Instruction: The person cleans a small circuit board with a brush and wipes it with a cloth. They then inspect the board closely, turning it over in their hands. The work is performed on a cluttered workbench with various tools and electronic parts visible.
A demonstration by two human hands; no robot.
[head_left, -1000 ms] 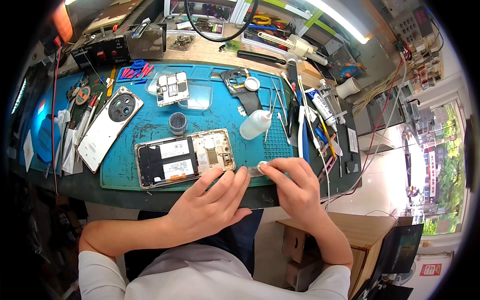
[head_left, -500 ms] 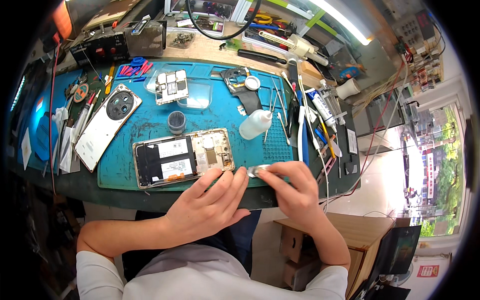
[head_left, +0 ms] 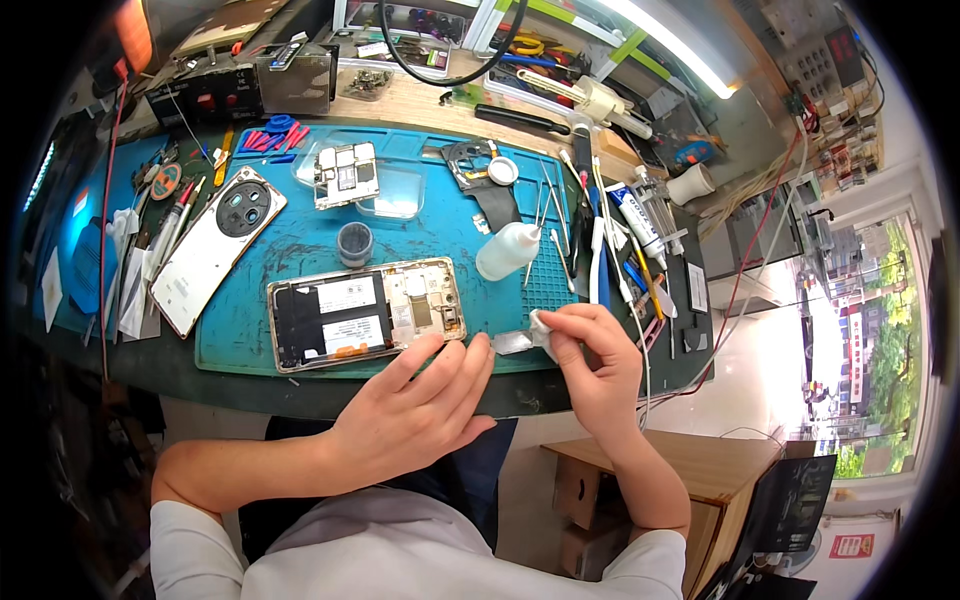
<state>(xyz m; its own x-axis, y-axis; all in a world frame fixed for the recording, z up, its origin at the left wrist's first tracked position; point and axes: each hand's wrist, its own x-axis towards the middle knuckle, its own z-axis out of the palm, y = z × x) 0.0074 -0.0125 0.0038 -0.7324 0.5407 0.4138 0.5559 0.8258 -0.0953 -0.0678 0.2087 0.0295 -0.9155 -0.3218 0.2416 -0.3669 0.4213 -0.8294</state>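
Note:
On the blue mat (head_left: pixel 240 330) lies an opened phone frame (head_left: pixel 440 300), its black battery with white labels showing. My left hand (head_left: pixel 415 405) stretches its fingers over the frame's lower right edge. Its fingertips reach the near end of a small flat silvery piece (head_left: pixel 514 343); whether they press on it I cannot tell. My right hand (head_left: pixel 598 365) pinches a crumpled white wipe (head_left: pixel 543 330) at the other end of that piece. Behind the frame stand a small dark-filled jar (head_left: pixel 354 245) and a white squeeze bottle (head_left: pixel 508 250).
A white phone back with a round camera block (head_left: pixel 215 255) lies at left. A circuit board (head_left: pixel 345 175) rests by a clear plastic box (head_left: pixel 395 190). Tweezers, swabs and a glue tube (head_left: pixel 638 222) crowd the right side. A white cable (head_left: pixel 645 370) hangs over the bench edge.
My right hand has shifted right along the silvery piece, uncovering more of it and the white wipe. My left hand has hardly moved.

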